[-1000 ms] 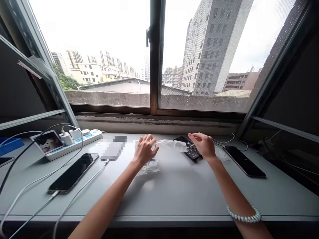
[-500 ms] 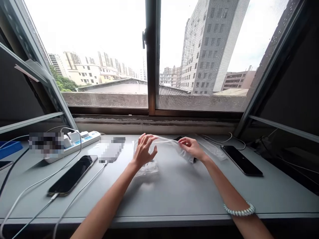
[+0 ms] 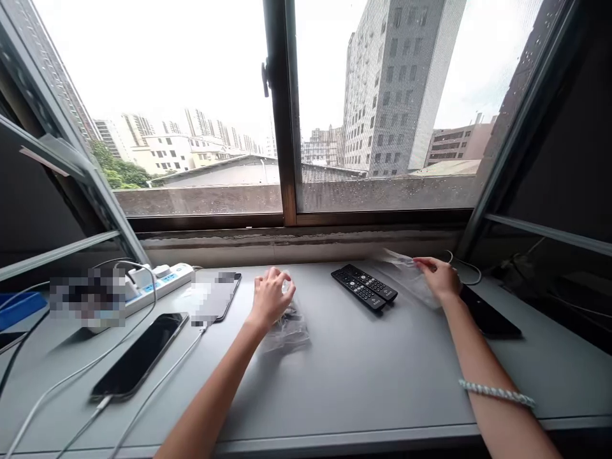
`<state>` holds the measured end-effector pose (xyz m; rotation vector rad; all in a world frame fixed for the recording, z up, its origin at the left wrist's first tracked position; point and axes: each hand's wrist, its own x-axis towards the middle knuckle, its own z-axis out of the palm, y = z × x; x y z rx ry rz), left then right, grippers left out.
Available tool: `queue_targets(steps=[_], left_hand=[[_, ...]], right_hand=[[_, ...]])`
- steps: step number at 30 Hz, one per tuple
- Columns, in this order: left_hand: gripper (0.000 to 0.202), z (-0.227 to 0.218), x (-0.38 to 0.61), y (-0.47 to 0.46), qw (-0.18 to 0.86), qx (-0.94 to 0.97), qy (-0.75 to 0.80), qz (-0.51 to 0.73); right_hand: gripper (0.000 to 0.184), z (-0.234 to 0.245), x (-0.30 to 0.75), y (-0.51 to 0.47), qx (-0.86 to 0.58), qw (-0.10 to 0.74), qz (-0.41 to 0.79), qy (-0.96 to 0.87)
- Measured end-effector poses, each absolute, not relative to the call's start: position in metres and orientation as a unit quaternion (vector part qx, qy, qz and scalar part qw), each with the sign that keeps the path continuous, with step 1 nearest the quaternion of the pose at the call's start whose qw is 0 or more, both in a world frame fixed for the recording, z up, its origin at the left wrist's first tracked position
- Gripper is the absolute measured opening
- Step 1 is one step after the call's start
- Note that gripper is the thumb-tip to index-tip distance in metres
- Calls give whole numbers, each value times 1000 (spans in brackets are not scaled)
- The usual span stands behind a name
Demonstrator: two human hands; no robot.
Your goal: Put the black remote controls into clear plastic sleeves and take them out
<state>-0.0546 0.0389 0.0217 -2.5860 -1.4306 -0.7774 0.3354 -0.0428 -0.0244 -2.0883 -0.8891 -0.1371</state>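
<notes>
Clear bag, thin and wrinkled, at the right rear of the counter; its upper edge is pinched between the thumb and fingers of the right hand. Whether its lower part touches the surface: cannot tell. Left hand, of the two hands the one nearer the middle of the view, has its fingers bent, at a second clear bag with something inside, contents not legible; the fingertips are partly hidden, so cannot tell whether they pinch it. Between the hands, two black remotes lie side by side, angled, buttons up, just left of the first bag. Pale beaded band on the right forearm. Partly behind that forearm, a dark flat device lies on the counter. Left of the left arm, a black phone lies screen up with a cable plugged into its near end; behind it, a second phone, partly blurred out, also on a cable. Farther back, a white power strip carries plugs. Blue tray at the far left edge. Beyond the counter, a window with droplets on its glass; buildings outside.
</notes>
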Motion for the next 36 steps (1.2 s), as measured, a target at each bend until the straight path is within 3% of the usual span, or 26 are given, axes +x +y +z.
queue_targets(steps=[4, 7, 12, 18, 22, 27, 31, 36], left_hand=[[30, 17, -56, 40, 6, -867, -479, -139], [28, 13, -57, 42, 28, -866, -479, -145], [30, 6, -56, 44, 61, -838, -515, -172], [33, 10, -50, 36, -10, -851, -495, -174], [31, 18, -52, 33, -59, -864, -464, -188], [39, 15, -62, 38, 19, -863, -482, -149], [51, 8, -60, 41, 15, -899, -418, -132], [42, 1, -43, 31, 15, -919, -358, -165]], right_hand=[[18, -30, 339, -44, -868, 329, -2, -370], [19, -28, 336, -44, -874, 295, -16, -387], [28, -22, 326, -41, -841, 343, -65, -413], [22, -26, 312, -40, -873, 243, -15, -423], [26, -17, 294, -42, -843, 322, -72, -424], [26, 0, 252, -38, -749, 419, -62, -509], [25, -2, 204, -36, -677, 365, -19, -639], [28, -9, 168, -41, -577, 272, 107, -763]])
